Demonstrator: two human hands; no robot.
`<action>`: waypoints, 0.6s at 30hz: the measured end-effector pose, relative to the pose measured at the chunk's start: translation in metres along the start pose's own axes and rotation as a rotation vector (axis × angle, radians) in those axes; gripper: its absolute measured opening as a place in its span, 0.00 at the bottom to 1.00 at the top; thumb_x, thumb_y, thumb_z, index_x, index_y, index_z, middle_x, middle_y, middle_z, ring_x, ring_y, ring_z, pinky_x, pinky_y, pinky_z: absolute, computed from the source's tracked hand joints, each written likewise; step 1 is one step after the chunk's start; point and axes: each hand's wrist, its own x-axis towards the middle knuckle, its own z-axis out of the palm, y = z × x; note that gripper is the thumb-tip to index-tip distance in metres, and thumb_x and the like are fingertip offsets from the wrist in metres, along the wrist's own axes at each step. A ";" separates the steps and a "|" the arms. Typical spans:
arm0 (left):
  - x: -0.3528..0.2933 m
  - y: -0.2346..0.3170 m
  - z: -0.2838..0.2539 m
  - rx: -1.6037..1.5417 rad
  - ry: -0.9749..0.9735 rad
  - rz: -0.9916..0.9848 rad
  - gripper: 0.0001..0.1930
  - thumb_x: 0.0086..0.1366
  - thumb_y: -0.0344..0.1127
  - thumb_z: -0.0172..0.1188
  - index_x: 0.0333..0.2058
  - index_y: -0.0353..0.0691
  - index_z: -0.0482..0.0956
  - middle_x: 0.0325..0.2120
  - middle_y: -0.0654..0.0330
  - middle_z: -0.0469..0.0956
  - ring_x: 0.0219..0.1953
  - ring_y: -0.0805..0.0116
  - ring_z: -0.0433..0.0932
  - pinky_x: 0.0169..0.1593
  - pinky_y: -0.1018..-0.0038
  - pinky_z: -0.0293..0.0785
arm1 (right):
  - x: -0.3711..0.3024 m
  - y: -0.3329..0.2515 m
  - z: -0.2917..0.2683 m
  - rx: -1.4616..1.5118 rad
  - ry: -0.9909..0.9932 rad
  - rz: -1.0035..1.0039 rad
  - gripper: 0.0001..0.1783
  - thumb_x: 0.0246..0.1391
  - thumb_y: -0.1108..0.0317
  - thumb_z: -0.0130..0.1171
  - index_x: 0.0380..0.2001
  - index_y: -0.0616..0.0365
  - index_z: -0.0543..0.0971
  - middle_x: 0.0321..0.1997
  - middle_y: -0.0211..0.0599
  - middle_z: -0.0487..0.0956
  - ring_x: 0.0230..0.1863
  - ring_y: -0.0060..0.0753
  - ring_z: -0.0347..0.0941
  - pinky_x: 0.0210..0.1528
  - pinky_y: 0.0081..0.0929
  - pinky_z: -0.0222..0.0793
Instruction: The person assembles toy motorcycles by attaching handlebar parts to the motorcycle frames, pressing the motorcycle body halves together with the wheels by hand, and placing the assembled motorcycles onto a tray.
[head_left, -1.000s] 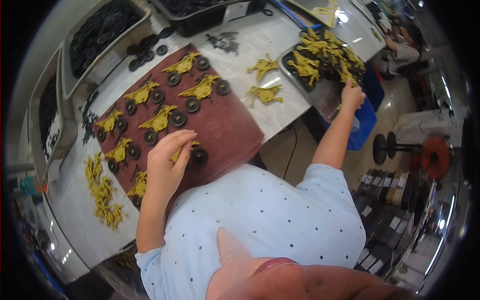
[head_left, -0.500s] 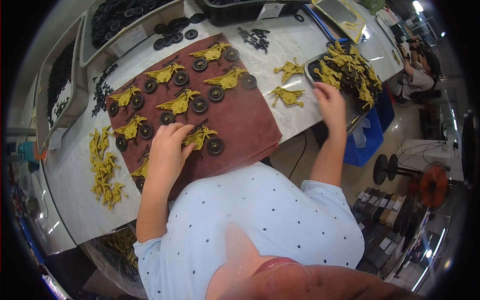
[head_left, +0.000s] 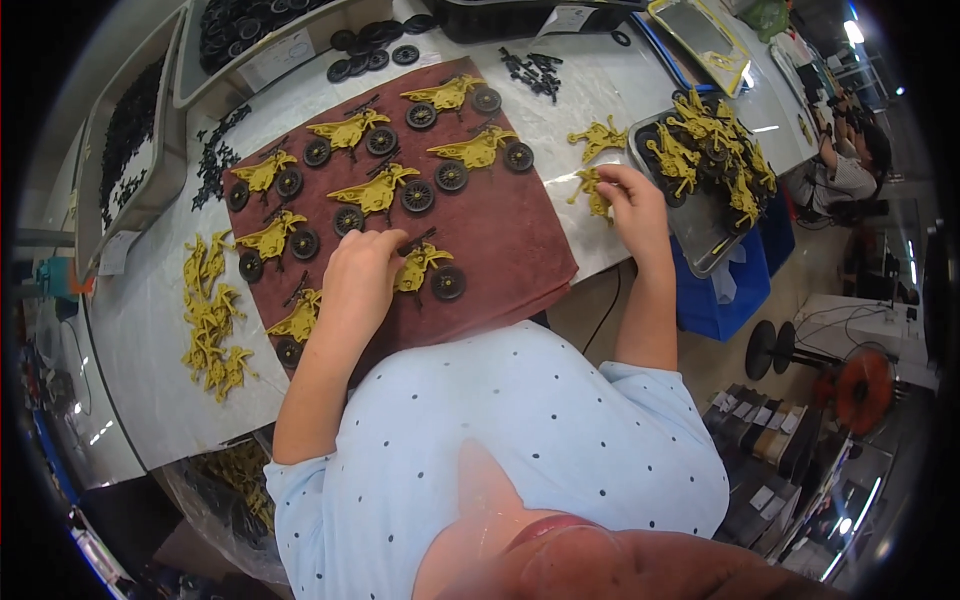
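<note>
On the white tabletop (head_left: 140, 340), a yellow plastic motorbike frame (head_left: 586, 188) lay under the right hand (head_left: 638, 220), which had moved there from beside the tray. Its long axis was partly covered, and I couldn't tell whether the bent fingers pinched it. The left hand (head_left: 355, 275) stayed bunched, grip hidden, at a yellow toy motorbike (head_left: 415, 268) lying left-to-right on maroon cloth (head_left: 515, 235), one black wheel (head_left: 448, 283) rightmost. Nearby, a shallow rectangular tray (head_left: 693, 222) held heaped yellow-and-black pieces (head_left: 710, 150); a grey plastic tub (head_left: 225, 85) held black wheels.

The top (head_left: 530, 440) worn is pale blue, scattered with small dark dots (head_left: 555, 416), with a notched neckline (head_left: 500, 476) and short sleeves (head_left: 645, 387).
</note>
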 end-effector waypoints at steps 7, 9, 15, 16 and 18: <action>0.005 0.014 -0.034 -0.162 0.231 0.196 0.20 0.49 0.30 0.66 0.43 0.36 0.77 0.37 0.55 0.78 0.41 0.55 0.74 0.44 0.65 0.70 | -0.026 -0.066 0.046 0.940 -0.429 -0.130 0.15 0.53 0.87 0.40 0.38 0.66 0.75 0.44 0.40 0.77 0.46 0.28 0.74 0.52 0.25 0.69; -0.001 0.021 -0.041 -0.196 0.204 0.331 0.28 0.46 0.34 0.69 0.49 0.38 0.75 0.43 0.57 0.77 0.46 0.57 0.74 0.49 0.65 0.67 | -0.030 -0.079 0.074 0.903 -0.498 -0.166 0.15 0.54 0.87 0.41 0.38 0.65 0.76 0.43 0.38 0.77 0.46 0.27 0.73 0.52 0.24 0.69; -0.022 0.002 -0.026 -0.055 0.133 0.301 0.27 0.45 0.32 0.70 0.47 0.39 0.76 0.41 0.58 0.77 0.44 0.60 0.75 0.49 0.67 0.68 | -0.036 -0.106 0.106 0.744 -0.596 -0.040 0.11 0.58 0.80 0.47 0.40 0.61 0.78 0.40 0.32 0.77 0.43 0.23 0.73 0.49 0.20 0.68; -0.024 -0.002 -0.023 -0.004 0.151 0.291 0.26 0.45 0.31 0.70 0.46 0.38 0.77 0.40 0.59 0.78 0.43 0.60 0.75 0.48 0.67 0.68 | -0.036 -0.108 0.108 0.726 -0.567 0.097 0.11 0.60 0.78 0.47 0.43 0.61 0.77 0.38 0.31 0.77 0.42 0.22 0.73 0.48 0.19 0.68; -0.027 -0.009 -0.019 0.040 0.143 0.281 0.25 0.44 0.30 0.70 0.44 0.37 0.77 0.39 0.59 0.77 0.43 0.60 0.75 0.48 0.67 0.68 | -0.034 -0.091 0.110 0.668 -0.576 0.102 0.14 0.64 0.74 0.44 0.49 0.61 0.74 0.40 0.33 0.77 0.43 0.22 0.73 0.46 0.19 0.70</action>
